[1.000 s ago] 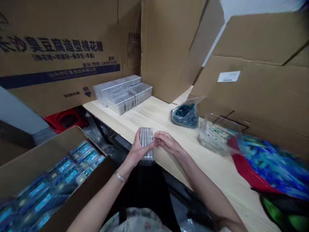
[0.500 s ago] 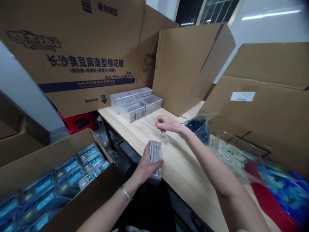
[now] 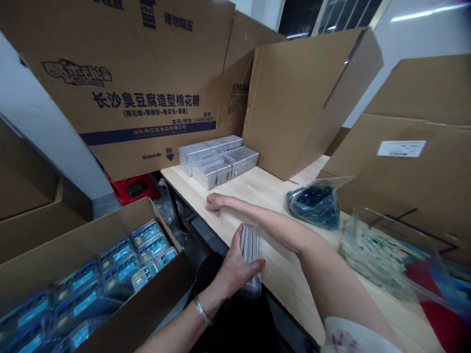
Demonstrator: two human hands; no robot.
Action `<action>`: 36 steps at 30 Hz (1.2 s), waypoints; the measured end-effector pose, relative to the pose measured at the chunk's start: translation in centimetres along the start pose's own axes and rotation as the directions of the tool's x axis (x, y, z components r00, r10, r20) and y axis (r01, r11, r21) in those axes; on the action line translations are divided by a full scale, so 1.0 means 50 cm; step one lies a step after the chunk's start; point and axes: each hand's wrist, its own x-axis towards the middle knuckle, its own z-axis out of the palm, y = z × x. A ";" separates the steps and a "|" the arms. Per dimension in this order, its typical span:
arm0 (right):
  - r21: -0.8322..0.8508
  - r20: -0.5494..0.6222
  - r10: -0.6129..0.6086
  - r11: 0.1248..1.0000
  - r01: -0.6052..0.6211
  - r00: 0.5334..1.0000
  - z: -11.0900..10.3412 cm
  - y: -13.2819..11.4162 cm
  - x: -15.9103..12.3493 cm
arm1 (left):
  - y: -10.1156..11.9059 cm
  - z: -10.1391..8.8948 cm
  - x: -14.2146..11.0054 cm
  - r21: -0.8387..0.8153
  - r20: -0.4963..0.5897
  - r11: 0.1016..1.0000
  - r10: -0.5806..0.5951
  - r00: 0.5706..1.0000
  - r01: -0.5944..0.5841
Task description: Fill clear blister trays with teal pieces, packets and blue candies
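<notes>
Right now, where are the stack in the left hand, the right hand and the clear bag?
Stack (image 3: pixel 251 242): head view, upper part.
Right hand (image 3: pixel 216 201): head view, middle of the hand.
Clear bag (image 3: pixel 315 214): head view, bulging front side.

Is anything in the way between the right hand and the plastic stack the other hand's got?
Only the left hand, with fingers along the left side of the plastic stack, towards the right hand. Otherwise, just tabletop shows between them.

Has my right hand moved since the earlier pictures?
Yes, leftward: judged against the stacked plastic trays, your right hand is now in front of them, near the table's left edge.
</notes>
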 end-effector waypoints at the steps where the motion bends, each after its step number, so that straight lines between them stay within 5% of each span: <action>1: 0.007 -0.019 0.019 1.000 -0.019 1.000 -0.007 0.004 -0.003 | -0.001 -0.001 0.001 0.000 0.003 1.000 0.004 1.000 -0.004; 4: 0.043 -0.214 0.124 0.992 -0.118 0.969 -0.032 0.022 -0.056 | -0.007 -0.003 0.002 -0.030 0.009 0.999 0.027 1.000 -0.027; 8: 0.202 -0.500 0.259 0.963 -0.179 0.827 -0.038 0.049 -0.230 | -0.014 -0.001 0.004 -0.080 -0.007 0.996 0.047 0.999 -0.047; 10: 0.356 -0.495 0.329 0.921 -0.157 0.804 -0.012 0.056 -0.324 | -0.015 0.000 0.004 -0.062 -0.002 0.997 0.053 0.999 -0.053; 14: 0.726 -0.297 0.370 0.686 -0.043 0.880 0.079 0.061 -0.424 | -0.014 0.004 0.005 -0.021 -0.004 0.998 0.056 0.998 -0.056; 18: 0.864 -0.320 0.363 0.491 0.112 0.875 0.135 0.065 -0.425 | -0.010 0.007 0.007 -0.063 -0.016 0.997 0.052 0.999 -0.053; 24: 0.922 -0.295 0.343 0.347 0.171 0.892 0.134 0.075 -0.416 | 0.021 0.005 0.011 -0.173 0.046 0.985 -0.010 0.999 0.018; 36: 0.930 -0.318 0.329 0.289 0.226 0.889 0.137 0.087 -0.411 | 0.024 0.006 0.014 -0.120 0.056 0.993 -0.003 0.998 0.010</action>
